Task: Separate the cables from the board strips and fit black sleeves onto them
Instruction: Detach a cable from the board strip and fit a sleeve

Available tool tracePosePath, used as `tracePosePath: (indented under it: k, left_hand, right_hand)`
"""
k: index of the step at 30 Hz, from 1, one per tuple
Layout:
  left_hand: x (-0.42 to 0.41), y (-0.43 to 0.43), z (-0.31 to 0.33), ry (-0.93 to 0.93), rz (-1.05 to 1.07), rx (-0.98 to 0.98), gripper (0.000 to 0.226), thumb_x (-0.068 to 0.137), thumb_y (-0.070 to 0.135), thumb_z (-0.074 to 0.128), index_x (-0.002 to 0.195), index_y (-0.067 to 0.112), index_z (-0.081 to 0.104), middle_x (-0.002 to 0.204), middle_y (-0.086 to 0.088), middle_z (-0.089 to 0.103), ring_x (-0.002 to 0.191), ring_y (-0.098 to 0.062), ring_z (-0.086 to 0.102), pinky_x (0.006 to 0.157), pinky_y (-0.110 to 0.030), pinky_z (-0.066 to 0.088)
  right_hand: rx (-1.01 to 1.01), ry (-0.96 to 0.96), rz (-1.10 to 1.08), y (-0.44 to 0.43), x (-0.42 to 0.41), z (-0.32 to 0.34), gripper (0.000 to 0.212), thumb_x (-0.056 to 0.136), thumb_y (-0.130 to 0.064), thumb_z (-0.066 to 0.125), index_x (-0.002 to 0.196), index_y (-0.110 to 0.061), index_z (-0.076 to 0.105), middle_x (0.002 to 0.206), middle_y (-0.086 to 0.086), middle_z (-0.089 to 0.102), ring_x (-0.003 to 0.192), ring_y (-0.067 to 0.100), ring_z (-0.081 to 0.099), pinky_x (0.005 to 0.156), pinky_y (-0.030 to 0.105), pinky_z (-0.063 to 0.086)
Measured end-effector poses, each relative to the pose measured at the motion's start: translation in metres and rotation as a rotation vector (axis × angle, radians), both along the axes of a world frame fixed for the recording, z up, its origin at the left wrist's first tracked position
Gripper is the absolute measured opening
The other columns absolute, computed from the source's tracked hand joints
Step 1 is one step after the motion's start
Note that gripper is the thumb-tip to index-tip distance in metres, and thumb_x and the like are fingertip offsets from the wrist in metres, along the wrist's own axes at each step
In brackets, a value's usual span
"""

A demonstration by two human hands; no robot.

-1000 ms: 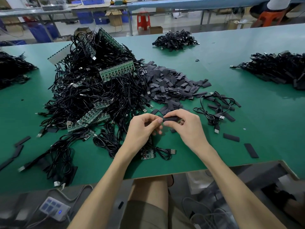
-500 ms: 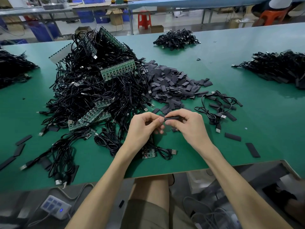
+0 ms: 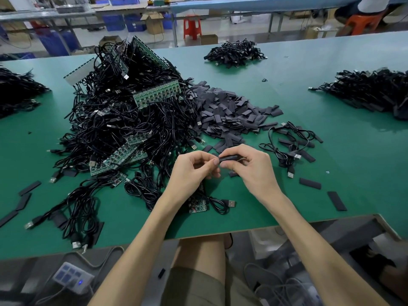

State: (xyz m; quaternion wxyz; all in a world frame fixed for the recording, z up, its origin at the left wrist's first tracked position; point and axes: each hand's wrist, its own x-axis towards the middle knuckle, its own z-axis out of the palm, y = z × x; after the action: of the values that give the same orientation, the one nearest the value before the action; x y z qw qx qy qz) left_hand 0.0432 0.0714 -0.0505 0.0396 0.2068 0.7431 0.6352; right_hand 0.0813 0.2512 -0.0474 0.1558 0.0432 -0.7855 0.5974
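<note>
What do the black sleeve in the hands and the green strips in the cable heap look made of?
Black sleeve: matte, flexible-looking tubing, probably plastic heat-shrink; it bulges round where the right hand pinches it. Board strips: rigid green circuit board, likely fibreglass, with rows of small dark components.

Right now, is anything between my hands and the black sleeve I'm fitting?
Nothing visible stands between them. The right hand grips the black sleeve, and the left hand pinches at its left end with its fingers.

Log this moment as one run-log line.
step: sleeving | right hand: pinches black sleeve | left hand: fingertips pinched at sleeve's end, contents hidden | sleeve pile: behind hands | cable heap: left
</note>
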Motion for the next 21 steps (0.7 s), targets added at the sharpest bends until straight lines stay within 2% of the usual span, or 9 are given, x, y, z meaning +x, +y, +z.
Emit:
tracePosePath:
  k: [3, 6, 9, 12, 17, 21]
  left_hand:
    - [-0.0003, -0.0009, 0.0005, -0.02, -0.013, 0.035, 0.012, 0.095, 0.016, 0.072, 0.094, 0.004, 0.075, 0.078, -0.011, 0.076, 0.071, -0.021, 0.074, 0.062, -0.025, 0.055]
    - [-0.0005, -0.0017, 0.0007, -0.025, -0.012, 0.052, 0.013, 0.095, 0.015, 0.072, 0.094, 0.002, 0.076, 0.078, -0.011, 0.077, 0.071, -0.019, 0.074, 0.062, -0.024, 0.056]
    - [-0.0008, -0.0015, 0.0008, -0.025, -0.02, 0.067, 0.013, 0.095, 0.012, 0.071, 0.096, 0.0, 0.076, 0.077, -0.011, 0.077, 0.07, -0.016, 0.074, 0.062, -0.023, 0.057]
    - [-0.0006, -0.0011, 0.0011, -0.031, -0.023, 0.067, 0.011, 0.096, 0.008, 0.069, 0.1, 0.0, 0.075, 0.078, -0.009, 0.077, 0.071, -0.013, 0.074, 0.064, -0.021, 0.056]
    - [0.0002, -0.0006, 0.0018, -0.028, -0.044, 0.058, 0.011, 0.097, 0.003, 0.066, 0.105, 0.003, 0.074, 0.084, -0.009, 0.079, 0.078, -0.017, 0.076, 0.066, -0.023, 0.058]
    - [0.0009, -0.001, 0.0018, 0.002, -0.04, 0.032, 0.011, 0.097, 0.005, 0.066, 0.106, 0.0, 0.061, 0.082, -0.01, 0.078, 0.073, -0.02, 0.075, 0.065, -0.026, 0.057]
  right_hand:
    - [0.035, 0.02, 0.008, -0.0011, 0.0, 0.0006, 0.032, 0.08, -0.007, 0.085, 0.088, -0.037, 0.076, 0.088, -0.012, 0.074, 0.077, 0.015, 0.07, 0.07, 0.044, 0.061]
    - [0.031, 0.025, 0.011, -0.0002, -0.001, -0.0008, 0.029, 0.079, -0.009, 0.086, 0.088, -0.035, 0.078, 0.086, -0.011, 0.075, 0.073, 0.019, 0.07, 0.069, 0.045, 0.06]
    - [0.044, 0.022, 0.003, 0.0, -0.0017, -0.0019, 0.022, 0.079, -0.011, 0.087, 0.091, -0.029, 0.08, 0.084, -0.013, 0.075, 0.07, 0.009, 0.067, 0.068, 0.04, 0.059]
    - [0.053, 0.024, -0.003, -0.001, -0.0017, -0.0018, 0.023, 0.079, -0.011, 0.087, 0.09, -0.03, 0.079, 0.082, -0.015, 0.075, 0.067, 0.005, 0.066, 0.067, 0.036, 0.058]
    - [0.044, 0.03, -0.022, 0.0, -0.0017, -0.0023, 0.027, 0.078, -0.011, 0.087, 0.088, -0.035, 0.078, 0.081, -0.013, 0.075, 0.065, 0.009, 0.066, 0.067, 0.041, 0.06]
    - [0.039, 0.012, -0.008, 0.0003, -0.0024, -0.0039, 0.022, 0.076, -0.013, 0.089, 0.089, -0.029, 0.08, 0.08, -0.011, 0.076, 0.067, 0.005, 0.066, 0.067, 0.031, 0.057]
